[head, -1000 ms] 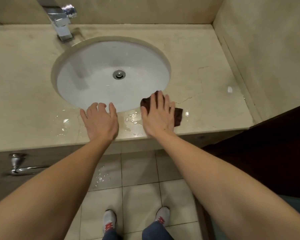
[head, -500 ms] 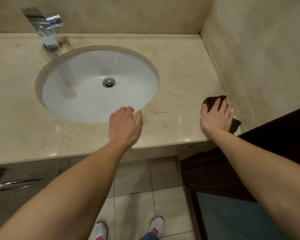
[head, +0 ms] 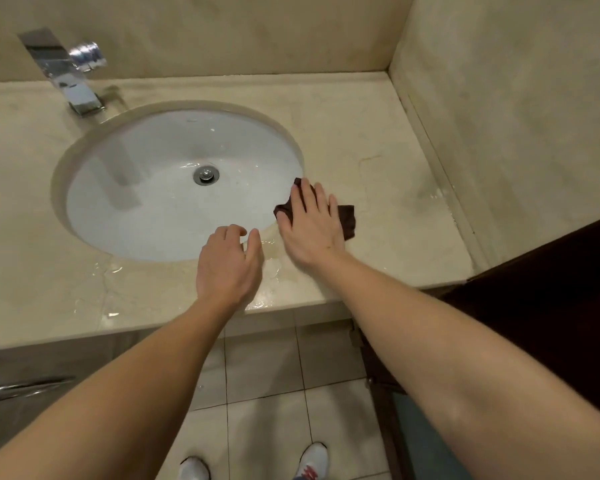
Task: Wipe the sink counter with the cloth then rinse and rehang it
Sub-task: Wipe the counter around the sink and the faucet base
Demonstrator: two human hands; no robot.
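Note:
A small dark brown cloth (head: 347, 220) lies on the beige stone counter (head: 378, 188) at the right rim of the white oval basin (head: 160, 206). My right hand (head: 310, 230) lies flat on the cloth with straight fingers, pressing it down; only the cloth's edges show around the hand. My left hand (head: 227, 265) rests on the counter's front strip beside the basin, fingers loosely bent over the rim, holding nothing. Water films the counter around both hands.
A chrome tap (head: 68, 77) stands at the back left of the basin. A beige wall (head: 499, 116) bounds the counter on the right, with a dark wooden panel (head: 551, 289) below it. A chrome rail (head: 18, 388) sticks out under the counter at left.
My right hand has slid the cloth left from the counter's right end back to the basin's rim. My left hand stays on the front strip of the counter.

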